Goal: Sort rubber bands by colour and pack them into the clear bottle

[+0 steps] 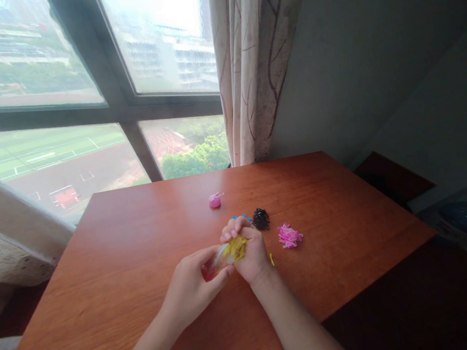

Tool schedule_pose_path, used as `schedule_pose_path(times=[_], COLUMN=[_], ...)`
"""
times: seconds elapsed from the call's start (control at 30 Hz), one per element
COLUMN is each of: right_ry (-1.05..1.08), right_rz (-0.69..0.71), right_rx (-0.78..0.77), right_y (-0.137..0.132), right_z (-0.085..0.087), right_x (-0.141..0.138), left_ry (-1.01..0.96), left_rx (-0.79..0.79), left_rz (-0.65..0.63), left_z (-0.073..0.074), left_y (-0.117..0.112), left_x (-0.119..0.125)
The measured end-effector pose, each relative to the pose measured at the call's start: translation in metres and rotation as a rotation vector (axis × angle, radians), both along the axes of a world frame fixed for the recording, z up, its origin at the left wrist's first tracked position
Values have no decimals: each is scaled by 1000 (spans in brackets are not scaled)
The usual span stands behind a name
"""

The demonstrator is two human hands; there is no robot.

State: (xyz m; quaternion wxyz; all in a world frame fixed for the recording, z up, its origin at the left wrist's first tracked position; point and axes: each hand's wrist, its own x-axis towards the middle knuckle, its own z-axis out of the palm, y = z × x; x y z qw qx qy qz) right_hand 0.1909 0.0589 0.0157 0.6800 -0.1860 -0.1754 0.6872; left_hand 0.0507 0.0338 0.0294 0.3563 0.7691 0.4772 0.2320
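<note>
My left hand is closed around a small clear container whose near end looks red. The container tilts towards my right hand, which is cupped at its far end. A clump of thin yellow bands lies between the container's mouth and my right palm. Whether the bands are inside it or only in my palm is partly unclear from blur. Just beyond my right fingers are a black heap of similar bands and some blue pieces, partly hidden. A loose yellow piece lies beside my right wrist.
A pile of pink bands lies to the right on the brown wooden table. Farther back sits a round pink object with a loop. A window and a patterned curtain stand behind the table's far edge.
</note>
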Motion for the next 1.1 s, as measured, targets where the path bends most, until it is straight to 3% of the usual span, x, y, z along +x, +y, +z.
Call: schedule_pose_path(times=[0.23,0.43,0.87,1.1], right_ry=[50,73,47,53], right_rz=[2,-18,-18,-1], right_rx=[-30,-93,-76,-109], right_y=[-1,-3,2,-2], right_z=[5,8,-1,6], right_x=[1,0,-2,3], left_ry=[-47,-65,-40,-64], left_rx=[-59,-52,3,-17], left_rz=[4,2,-9,-19], left_z=[3,3,2,4], left_y=[1,1,1,3], left_x=[1,0,-1,0])
